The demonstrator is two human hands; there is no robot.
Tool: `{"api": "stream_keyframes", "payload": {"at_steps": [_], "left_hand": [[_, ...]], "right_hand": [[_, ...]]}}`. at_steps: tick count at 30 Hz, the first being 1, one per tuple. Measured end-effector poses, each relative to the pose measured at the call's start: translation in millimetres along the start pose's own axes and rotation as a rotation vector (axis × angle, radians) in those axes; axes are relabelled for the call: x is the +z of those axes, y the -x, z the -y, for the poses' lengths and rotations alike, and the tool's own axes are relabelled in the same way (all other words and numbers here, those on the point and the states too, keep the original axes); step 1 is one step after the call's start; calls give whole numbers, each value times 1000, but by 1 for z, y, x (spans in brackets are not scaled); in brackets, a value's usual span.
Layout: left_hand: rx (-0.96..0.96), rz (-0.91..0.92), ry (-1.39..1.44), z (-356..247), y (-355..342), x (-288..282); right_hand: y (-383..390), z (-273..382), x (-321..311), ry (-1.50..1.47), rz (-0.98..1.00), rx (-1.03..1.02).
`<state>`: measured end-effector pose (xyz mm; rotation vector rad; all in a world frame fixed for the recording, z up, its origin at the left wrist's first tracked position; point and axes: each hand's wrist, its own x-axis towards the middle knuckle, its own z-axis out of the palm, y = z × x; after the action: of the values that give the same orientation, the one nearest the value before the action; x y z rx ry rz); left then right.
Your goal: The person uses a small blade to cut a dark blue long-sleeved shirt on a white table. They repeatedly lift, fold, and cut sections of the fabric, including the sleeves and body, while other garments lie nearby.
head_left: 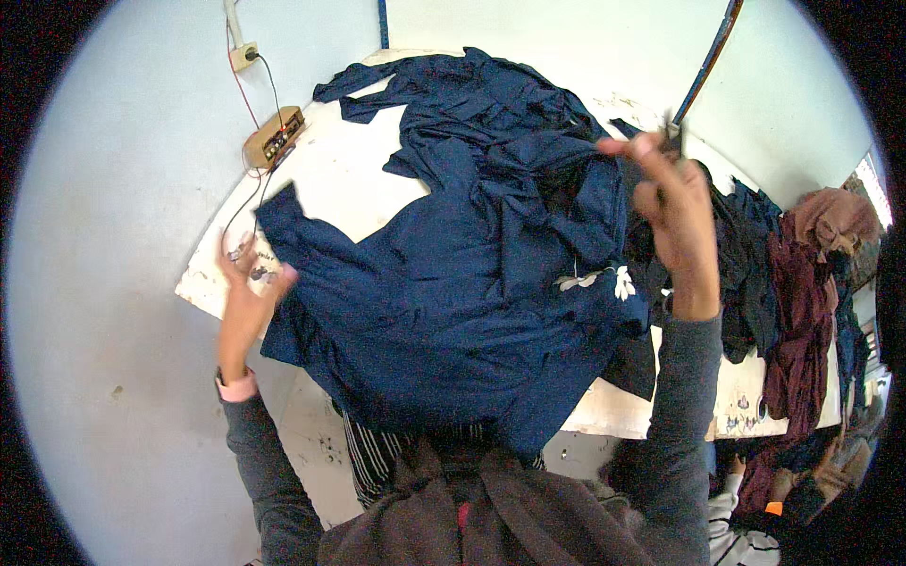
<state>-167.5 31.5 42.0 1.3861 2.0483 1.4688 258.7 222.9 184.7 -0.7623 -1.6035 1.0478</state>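
Observation:
A large navy garment (434, 311) lies spread and rumpled across the white table (368, 179), with small white pieces (623, 283) on it. My left hand (253, 292) is at its left edge beside thin black wires, fingers apart and slightly blurred. My right hand (678, 217) is raised over the right side of the navy cloth, blurred, closed on a small dark tool (672, 137) that looks like snips; its exact shape is unclear.
A wooden box with sockets (274, 137) and wires sits at back left, below a wall socket (243, 54). Black cloth (731, 274), maroon cloth (793, 321) and brown cloth (830, 222) pile at right. Another person's striped sleeve (746, 533) shows at lower right. Walls border the table.

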Motion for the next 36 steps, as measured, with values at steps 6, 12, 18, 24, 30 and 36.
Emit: {"api": "stream_keyframes", "payload": {"at_steps": [6,12,18,24,30,36], "left_hand": [[175,274,-749,-2,102,70],[199,181,-605,-9,69,82],[291,-264,-248,12,-32,-25],[201,-480,137,21,-92,-100],[-42,-373,368,21,-103,-83],[-73,-85,342,57,-140,-37]], "right_hand": [[48,-96,53,161,526,214],[79,-186,114,510,704,-20],[0,-94,37,266,-64,-146],[-12,-45,-141,21,-647,-160],[5,-67,-222,48,-755,-126],[-17,-132,-249,1029,-554,-79]]}}
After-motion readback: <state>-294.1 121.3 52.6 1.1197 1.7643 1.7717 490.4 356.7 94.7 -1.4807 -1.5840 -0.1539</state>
